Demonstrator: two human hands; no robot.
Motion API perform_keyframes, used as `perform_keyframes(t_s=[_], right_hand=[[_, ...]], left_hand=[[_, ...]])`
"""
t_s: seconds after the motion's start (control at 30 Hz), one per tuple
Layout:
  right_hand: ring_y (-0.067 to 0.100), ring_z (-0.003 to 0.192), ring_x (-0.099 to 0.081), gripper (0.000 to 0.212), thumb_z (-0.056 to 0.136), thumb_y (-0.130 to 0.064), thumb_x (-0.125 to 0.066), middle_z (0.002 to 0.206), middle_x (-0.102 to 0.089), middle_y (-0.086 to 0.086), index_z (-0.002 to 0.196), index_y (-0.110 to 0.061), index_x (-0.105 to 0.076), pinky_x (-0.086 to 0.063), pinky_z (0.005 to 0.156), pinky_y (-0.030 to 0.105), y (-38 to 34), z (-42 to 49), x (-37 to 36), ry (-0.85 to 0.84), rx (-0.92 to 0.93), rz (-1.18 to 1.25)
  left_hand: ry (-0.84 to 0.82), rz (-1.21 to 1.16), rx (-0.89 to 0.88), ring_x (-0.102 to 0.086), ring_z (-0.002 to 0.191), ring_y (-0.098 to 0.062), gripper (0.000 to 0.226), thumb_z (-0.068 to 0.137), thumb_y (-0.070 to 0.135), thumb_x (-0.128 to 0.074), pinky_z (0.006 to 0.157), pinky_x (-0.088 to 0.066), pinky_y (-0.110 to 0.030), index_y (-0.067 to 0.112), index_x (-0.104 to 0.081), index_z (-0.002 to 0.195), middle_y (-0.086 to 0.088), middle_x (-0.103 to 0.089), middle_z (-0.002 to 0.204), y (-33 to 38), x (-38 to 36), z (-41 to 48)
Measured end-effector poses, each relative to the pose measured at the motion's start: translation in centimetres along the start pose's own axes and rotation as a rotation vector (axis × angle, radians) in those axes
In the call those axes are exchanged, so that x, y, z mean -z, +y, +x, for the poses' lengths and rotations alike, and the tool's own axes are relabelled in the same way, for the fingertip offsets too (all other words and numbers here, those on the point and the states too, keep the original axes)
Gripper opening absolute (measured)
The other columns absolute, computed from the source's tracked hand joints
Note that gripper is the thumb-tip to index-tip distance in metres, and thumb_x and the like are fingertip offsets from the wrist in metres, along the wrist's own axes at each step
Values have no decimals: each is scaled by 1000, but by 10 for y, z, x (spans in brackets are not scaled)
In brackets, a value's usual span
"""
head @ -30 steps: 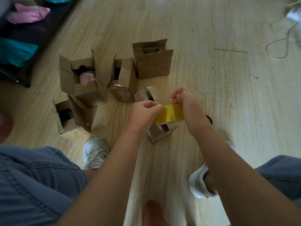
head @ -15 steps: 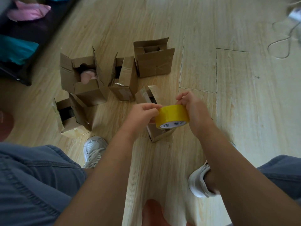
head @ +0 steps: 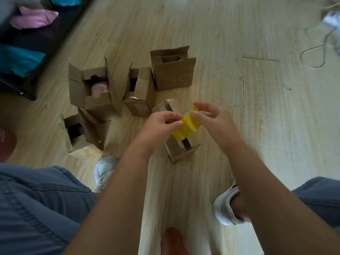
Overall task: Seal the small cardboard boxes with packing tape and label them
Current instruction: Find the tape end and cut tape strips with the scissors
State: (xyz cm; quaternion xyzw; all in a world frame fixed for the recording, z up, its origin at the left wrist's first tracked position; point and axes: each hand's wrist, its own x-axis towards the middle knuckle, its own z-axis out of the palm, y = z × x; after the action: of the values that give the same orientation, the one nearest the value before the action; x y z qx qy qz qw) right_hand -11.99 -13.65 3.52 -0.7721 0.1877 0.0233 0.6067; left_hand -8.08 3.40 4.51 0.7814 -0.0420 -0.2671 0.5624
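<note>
Clock directions are read from the tape roll as the hub, with twelve pointing away from the person. Nearest the camera, two denim-clad knees fill the lower corners, the left knee at seven o'clock and the right knee at four. Just past them, on the pale wooden floor, sit a white left shoe at eight o'clock and a white right shoe at five. Both bare forearms reach forward to the yellow tape roll, which is held above the floor between the hands. The left hand has its grip clenched on the roll's nine o'clock edge, thumb and forefinger pinching it. The right hand grips the roll's one o'clock edge between thumb and forefinger, its other fingers loosely spread. Directly beneath the roll, at six o'clock, the nearest box stands on the floor with its flaps up. At nine o'clock lies the low box, open with something dark inside. Just beyond it, at ten o'clock, the pink-filled box stands open around a pale pink item. The narrow box is beside it at eleven o'clock, and the far box stands at twelve, flaps raised. Well beyond, a thin looped cord lies at two o'clock, and dark furniture at ten o'clock carries a pink bag and a teal bag.
</note>
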Motion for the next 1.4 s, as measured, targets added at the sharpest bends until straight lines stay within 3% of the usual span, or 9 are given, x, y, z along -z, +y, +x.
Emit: perform_keyframes(t_s=[0.17, 0.33, 0.43, 0.63, 0.77, 0.9, 1.0, 1.13, 1.4], right_hand=[[4, 115, -58, 32, 96, -34, -62, 123, -63, -12, 128, -26, -62, -49, 100, 33, 2, 3, -2, 79, -40, 56], [9, 108, -59, 32, 94, -45, -61, 112, -63, -7, 116, -22, -61, -49, 88, 27, 8, 2, 0, 33, -128, 20], [4, 104, -59, 32, 93, -43, -65, 111, -65, -9, 118, -22, -62, -44, 79, 20, 8, 0, -1, -62, -129, -25], [10, 105, -65, 25, 90, -18, -71, 108, -70, -5, 114, -19, -69, -51, 95, 32, 10, 1, -7, -165, -37, -131], [12, 98, -68, 21, 89, -1, -66, 102, -72, 0, 104, -15, -67, -53, 88, 27, 10, 1, -9, -165, -10, -118], [10, 98, -66, 23, 89, -5, -67, 102, -69, -4, 102, -25, -65, -54, 92, 33, 12, 3, -15, -130, 27, -237], [10, 100, -63, 23, 91, -7, -67, 102, -66, -8, 102, -27, -64, -53, 92, 33, 11, 2, -17, -115, 49, -296], [13, 107, -62, 25, 91, -6, -66, 106, -63, -8, 112, -20, -67, -51, 97, 34, 8, 0, -19, -108, 85, -351], [7, 105, -57, 25, 93, -6, -64, 104, -60, -12, 115, -17, -67, -45, 92, 23, 3, -3, -21, -116, 109, -378]], left_hand=[[63, -95, 21, -65, 89, 2, 12, 95, 18, -63, 75, -46, -15, 23, -71, 104, 8, -72, 96, -2, 1, 2], [135, -201, 123, -68, 84, -5, 20, 95, 12, -62, 67, -50, -13, 7, -70, 113, -2, -72, 98, -11, -2, 4], [154, -282, 161, -68, 70, -3, 10, 94, 8, -62, 62, -52, -14, 9, -70, 101, -1, -72, 85, -13, -5, 6], [158, -351, 189, -72, 74, -13, 16, 96, 2, -57, 71, -59, -24, 10, -70, 94, -5, -74, 81, -20, -6, 8], [307, -126, 136, -69, 79, -14, 14, 92, 3, -61, 68, -57, -22, 7, -72, 100, -7, -72, 86, -23, -8, 12], [500, 196, 10, -64, 83, -2, 13, 88, 18, -68, 71, -54, -24, 19, -73, 100, 7, -70, 90, -21, -7, 10], [486, 268, -29, -66, 87, -6, 18, 89, 19, -67, 75, -55, -27, 18, -77, 104, 5, -73, 97, -21, -10, 9], [507, 417, -58, -63, 83, -8, 14, 91, 18, -65, 63, -46, -19, 16, -78, 98, 4, -71, 94, -21, -11, 10], [460, 616, -76, -58, 79, -16, 8, 90, 15, -59, 64, -44, -28, 13, -66, 87, 0, -62, 90, -17, -11, 11]])
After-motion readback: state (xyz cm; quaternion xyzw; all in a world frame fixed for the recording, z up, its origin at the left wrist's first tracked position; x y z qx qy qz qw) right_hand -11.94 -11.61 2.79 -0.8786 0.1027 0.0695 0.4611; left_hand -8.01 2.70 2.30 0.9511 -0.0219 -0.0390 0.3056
